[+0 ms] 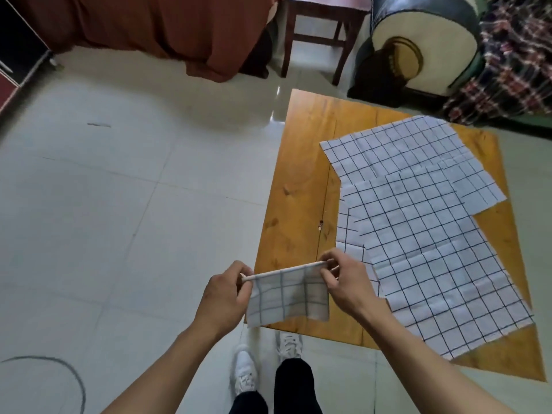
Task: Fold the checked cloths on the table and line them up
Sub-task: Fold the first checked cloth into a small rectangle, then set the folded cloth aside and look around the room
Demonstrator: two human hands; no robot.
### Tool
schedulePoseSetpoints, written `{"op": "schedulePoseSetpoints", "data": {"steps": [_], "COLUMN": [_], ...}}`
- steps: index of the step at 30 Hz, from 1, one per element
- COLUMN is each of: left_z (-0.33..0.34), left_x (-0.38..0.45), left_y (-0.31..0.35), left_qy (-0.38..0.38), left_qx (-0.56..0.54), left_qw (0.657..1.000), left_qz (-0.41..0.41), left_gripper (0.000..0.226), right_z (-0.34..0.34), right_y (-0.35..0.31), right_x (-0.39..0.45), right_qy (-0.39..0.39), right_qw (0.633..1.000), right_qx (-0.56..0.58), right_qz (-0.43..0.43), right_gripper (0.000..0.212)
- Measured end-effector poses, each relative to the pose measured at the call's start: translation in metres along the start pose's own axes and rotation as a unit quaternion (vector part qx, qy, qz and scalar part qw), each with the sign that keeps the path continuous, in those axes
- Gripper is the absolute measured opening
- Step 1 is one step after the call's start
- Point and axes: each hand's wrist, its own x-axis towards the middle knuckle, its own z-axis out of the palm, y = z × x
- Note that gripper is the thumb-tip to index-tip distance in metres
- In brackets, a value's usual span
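Note:
A small folded white checked cloth (288, 297) hangs in the air over the near left corner of the low wooden table (298, 180). My left hand (225, 294) pinches its top left corner and my right hand (343, 282) pinches its top right corner, so the upper edge is stretched straight between them. Several larger checked cloths lie flat and overlapping on the right part of the table: a near one (433, 264), a far one (397, 147), and the edge of another (348, 234) peeking out at the left.
Pale floor tiles (119, 204) spread to the left of the table. A wooden chair (316, 40), a round-armed sofa (424, 46) with a plaid blanket (516, 55), and a brown drape (179, 31) stand beyond. My feet (265, 366) are at the table's near edge.

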Motion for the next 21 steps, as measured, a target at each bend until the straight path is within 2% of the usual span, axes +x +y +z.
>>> {"op": "schedulePoseSetpoints", "data": {"steps": [3, 6, 14, 18, 21], "left_z": [0.017, 0.018, -0.047, -0.089, -0.112], "left_x": [0.013, 0.020, 0.009, -0.013, -0.033], "left_y": [-0.012, -0.011, 0.051, 0.108, 0.151], "left_qy": [-0.016, -0.012, 0.024, 0.045, 0.067], "left_qx": [0.024, 0.073, 0.110, 0.113, 0.100], "left_qw": [0.999, 0.997, 0.993, 0.988, 0.982], "left_qz": [-0.020, -0.032, 0.025, 0.092, 0.145], "left_gripper": [0.011, 0.033, 0.026, 0.025, 0.025], "right_z": [0.015, 0.014, -0.053, -0.110, -0.156], "right_y": [0.012, 0.012, -0.037, -0.077, -0.102], "right_x": [0.015, 0.018, -0.026, -0.066, -0.103], "right_qy": [-0.005, -0.021, 0.007, 0.020, 0.058], "right_qw": [1.000, 0.997, 0.998, 0.997, 0.995], "right_qx": [-0.019, -0.063, -0.056, -0.074, -0.083], "right_qz": [0.014, 0.029, 0.017, -0.002, 0.001], "right_gripper": [0.031, 0.056, 0.056, 0.062, 0.065]}}
